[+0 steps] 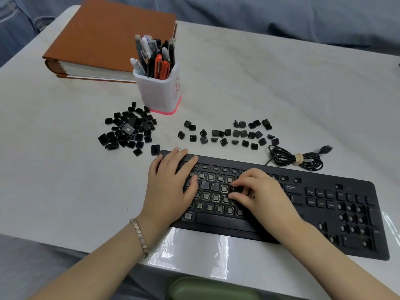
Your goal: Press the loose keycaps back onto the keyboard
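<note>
Currently left hand (pixel 171 180) flat, grip wide, on keyboard (pixel 324 204) left edge — right hand (pixel 259 191) grip apparently pinching keycap (pixel 236 189) mid-board.

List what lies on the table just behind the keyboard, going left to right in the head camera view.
Heaped keycap pile → scattered keycaps → coiled cable → USB plug. The pen cup and binder are left out, since they overlap the pile's span.
</note>
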The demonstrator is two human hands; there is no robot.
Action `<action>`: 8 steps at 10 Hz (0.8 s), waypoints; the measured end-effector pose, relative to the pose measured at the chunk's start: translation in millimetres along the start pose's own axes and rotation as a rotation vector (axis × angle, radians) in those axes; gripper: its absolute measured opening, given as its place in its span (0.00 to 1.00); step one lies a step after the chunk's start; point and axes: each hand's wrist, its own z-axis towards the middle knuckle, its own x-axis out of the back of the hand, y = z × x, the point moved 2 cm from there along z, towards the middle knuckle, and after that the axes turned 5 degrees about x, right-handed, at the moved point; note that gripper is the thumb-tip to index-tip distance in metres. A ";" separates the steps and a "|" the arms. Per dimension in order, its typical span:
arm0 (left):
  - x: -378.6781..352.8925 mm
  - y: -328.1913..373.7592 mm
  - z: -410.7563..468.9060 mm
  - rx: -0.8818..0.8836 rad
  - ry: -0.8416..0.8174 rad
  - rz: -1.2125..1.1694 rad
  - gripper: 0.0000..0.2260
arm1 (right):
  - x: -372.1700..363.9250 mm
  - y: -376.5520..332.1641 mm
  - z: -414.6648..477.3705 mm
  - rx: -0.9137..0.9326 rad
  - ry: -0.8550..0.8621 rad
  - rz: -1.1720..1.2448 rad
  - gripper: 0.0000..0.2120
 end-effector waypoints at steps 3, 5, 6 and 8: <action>-0.2 -0.2 -0.3 0.002 0.006 -0.001 0.17 | -6.3 -4.8 -0.2 0.158 0.096 -0.056 0.10; -0.9 -0.2 -0.2 -0.006 0.012 0.007 0.17 | -21.3 -1.3 -0.3 0.223 0.151 -0.200 0.12; -0.7 -0.1 -0.1 -0.005 0.012 0.007 0.17 | -24.5 3.8 0.2 0.192 0.180 -0.121 0.12; -0.5 0.1 0.1 -0.007 0.008 0.019 0.17 | -26.8 4.4 1.6 0.127 0.197 0.035 0.11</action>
